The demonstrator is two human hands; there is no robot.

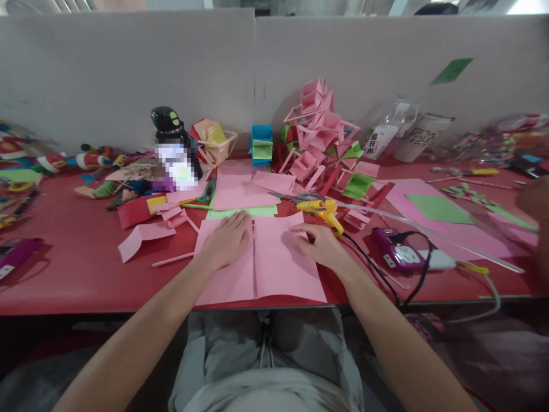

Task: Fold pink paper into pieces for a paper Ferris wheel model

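A pink sheet of paper (283, 274) with a crease down its middle lies in front of me near the table's front edge. My left hand (229, 240) rests flat on its left half, fingers stretched out. Over the right half is my right hand (319, 245), its fingers bent and somewhat apart at the sheet's right edge; I see nothing gripped in it. Just beyond that hand lies a yellow glue gun (321, 212) with a black cord. More pink paper (235, 186) is stacked on green sheets (261, 212) behind the creased sheet.
Pink folded-paper pieces (315, 143) are piled at the back. A black bottle (169, 123), partly blurred, stands back left. On the right are a purple power strip (397, 252), a clear stick (450, 234) and a plastic bottle (386, 129). Part of another person (534, 206) shows far right.
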